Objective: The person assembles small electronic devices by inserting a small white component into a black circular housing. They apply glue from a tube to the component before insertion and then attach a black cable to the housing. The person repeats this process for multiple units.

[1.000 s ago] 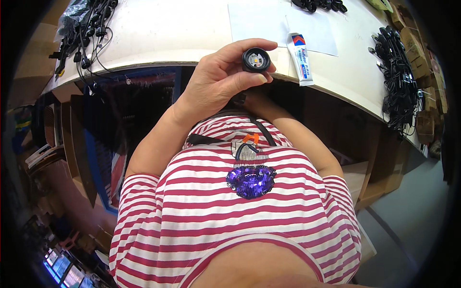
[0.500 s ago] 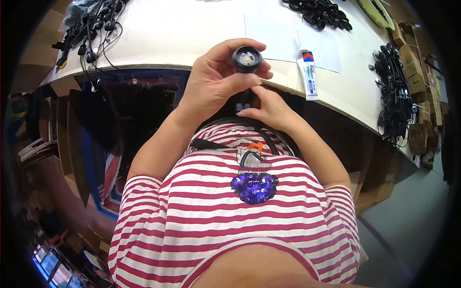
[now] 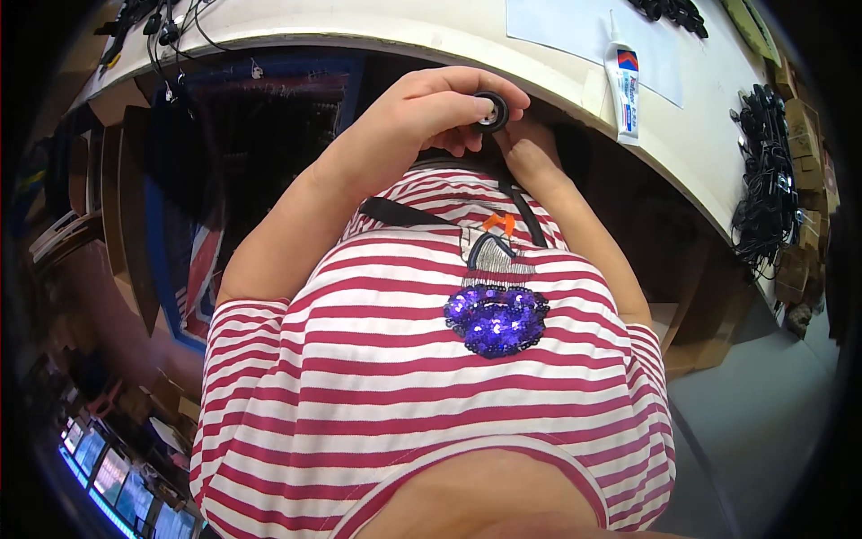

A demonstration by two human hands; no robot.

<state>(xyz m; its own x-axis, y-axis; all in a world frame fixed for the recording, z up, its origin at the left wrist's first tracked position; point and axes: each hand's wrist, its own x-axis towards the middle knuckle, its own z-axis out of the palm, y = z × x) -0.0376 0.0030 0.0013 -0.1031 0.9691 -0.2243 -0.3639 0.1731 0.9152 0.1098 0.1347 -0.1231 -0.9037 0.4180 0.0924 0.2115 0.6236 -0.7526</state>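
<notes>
My left hand (image 3: 431, 108) is closed around a small black round LED lamp housing (image 3: 500, 122), just in front of the table edge. Its thumb lies over the open end, where a pale inside shows beside the thumb tip. Right behind and below the housing is my right hand (image 3: 532, 153), close against it. The fingers of that hand are mostly hidden in shadow and behind the left hand, so its grip does not show. On the table to the right lies a white, blue and red tube (image 3: 624, 90) with a long thin nozzle.
The white table (image 3: 431, 31) curves across ahead of me. A white paper sheet (image 3: 561, 27) lies under the tube's nozzle. Bundled black cables (image 3: 763, 180) hang over the right edge; more black leads (image 3: 166, 36) hang at the left. Black parts (image 3: 673, 13) lie at the back. Cardboard boxes (image 3: 802, 148) stand at far right.
My left thumb has moved over the housing's open end, which has turned partly away. My right hand has gone farther behind it. The view has shifted, so the table sits higher in it.
</notes>
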